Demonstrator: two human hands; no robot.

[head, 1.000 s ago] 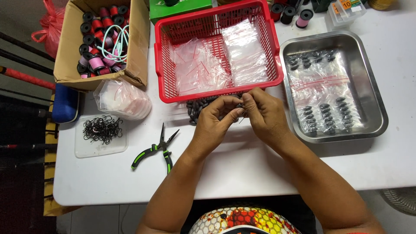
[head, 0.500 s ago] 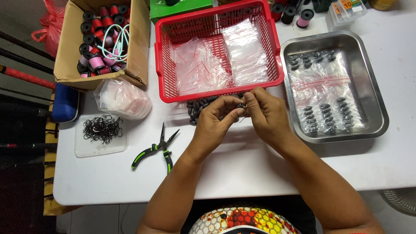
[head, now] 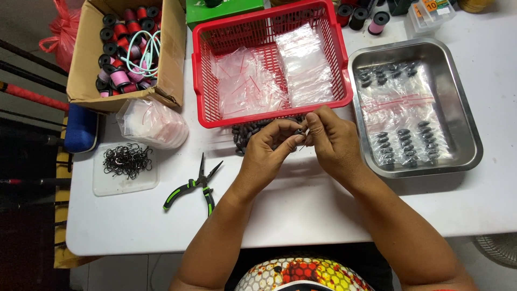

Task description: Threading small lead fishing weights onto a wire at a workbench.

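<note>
White table [head: 301,210] seen from overhead, crowded worktop, dark floor at left edge. Both hands meet just in front of the red plastic basket [head: 344,81]. Left hand [head: 266,156] has thumb and forefinger pinched together on a small dark sinker [head: 298,131]; right hand [head: 334,143] has fingertips closed tight beside it, apparently pinching a thin line or wire, too fine to tell for sure. Hands touch at the fingertips. Pile of dark sinkers [head: 253,132] lies on the table right under the basket's front wall, partly hidden by the left hand.

Step, as a judgement: threading or fitting one sinker onto something thin, mid-assembly. The next move calls for steady fine pinch control and alignment of the small hole; a slip would drop the piece back into the pile.

Around: basket holds clear zip bags [head: 253,86]. Steel tray [head: 466,108] to the right holds filled bags with dark sinkers. Green-handled pliers [head: 196,186] lie on the table left of the left arm, untouched. Clear lid with black hooks [head: 126,161] further left. Cardboard box [head: 167,59] of thread spools top left, a bag of more plastic bags [head: 153,124] in front of it. Green box [head: 223,11] behind the basket.
</note>
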